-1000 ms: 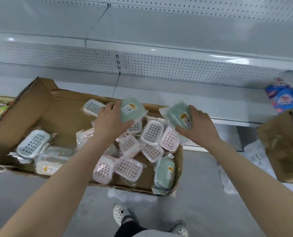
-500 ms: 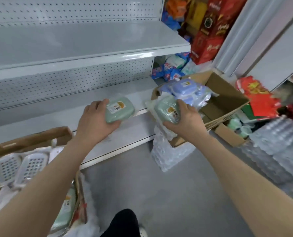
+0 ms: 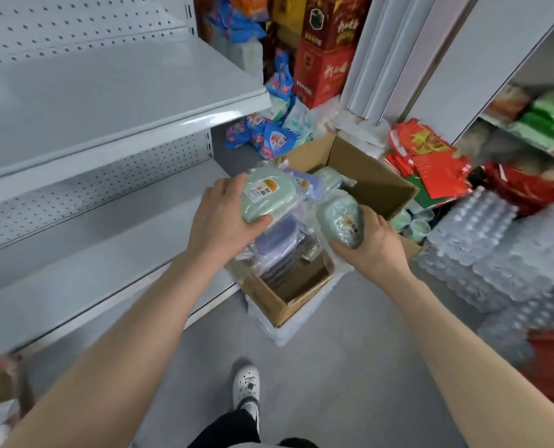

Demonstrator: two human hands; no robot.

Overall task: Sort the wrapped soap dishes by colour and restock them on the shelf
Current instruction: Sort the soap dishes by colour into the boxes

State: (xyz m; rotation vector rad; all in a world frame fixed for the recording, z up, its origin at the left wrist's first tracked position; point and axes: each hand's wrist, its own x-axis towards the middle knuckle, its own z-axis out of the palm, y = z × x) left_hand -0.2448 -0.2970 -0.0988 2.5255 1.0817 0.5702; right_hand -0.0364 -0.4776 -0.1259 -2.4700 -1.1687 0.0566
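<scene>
light: bright, even | glare: shelf edge (image 3: 191, 122) | blur: right and lower-left margins | edges: wide-angle bending

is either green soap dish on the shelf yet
No, the left hand holds one green soap dish and the right hand a second green soap dish, both above the cardboard box.

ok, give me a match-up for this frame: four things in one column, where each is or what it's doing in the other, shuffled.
Things:
1. left hand
2. purple soap dishes
3. white shoe
4. red cartons

Places or states:
A. on the grey floor, bottom of view
B. stacked at the back, beyond the end of the shelf
C. grips a green soap dish
D. inside the cardboard box

Pairs: 1-C, 2-D, 3-A, 4-B.
</scene>
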